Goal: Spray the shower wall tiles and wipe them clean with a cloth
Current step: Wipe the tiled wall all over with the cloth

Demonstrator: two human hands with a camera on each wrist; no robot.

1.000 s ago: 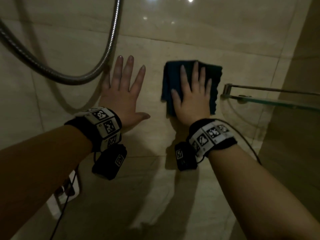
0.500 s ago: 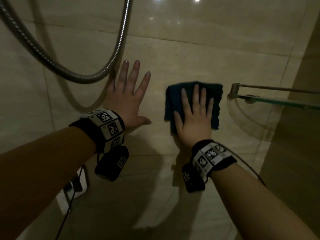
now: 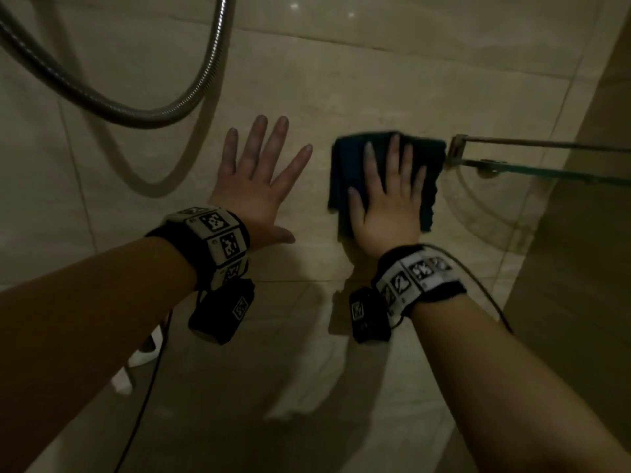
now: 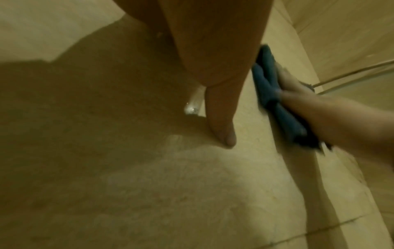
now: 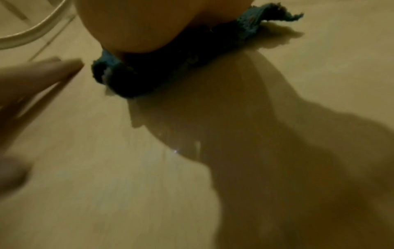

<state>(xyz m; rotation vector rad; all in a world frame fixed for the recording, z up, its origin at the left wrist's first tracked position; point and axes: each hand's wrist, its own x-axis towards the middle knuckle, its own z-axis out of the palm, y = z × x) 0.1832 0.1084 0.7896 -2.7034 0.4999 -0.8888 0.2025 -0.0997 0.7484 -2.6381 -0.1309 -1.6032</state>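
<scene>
Beige shower wall tiles [image 3: 341, 83] face me: my right hand [image 3: 389, 203] presses the folded blue cloth [image 3: 348, 165] flat mid-wipe, left hand [image 3: 254, 186] splayed, empty, bracing; next stroke needs clearance from the glass shelf [image 3: 532, 165].

- Both forearms are bare, with no sleeves.
- The left wristband [image 3: 211, 244] is black, ringed with white tiles bearing black square marker codes.
- Just below the left wristband hangs a black camera pod [image 3: 222, 310] with one white marker tile.
- The right wristband [image 3: 416, 278] is of the same kind, with a black pod [image 3: 370, 314] beside it.
- Thin black cables [image 3: 478, 285] run from both wristbands.
</scene>
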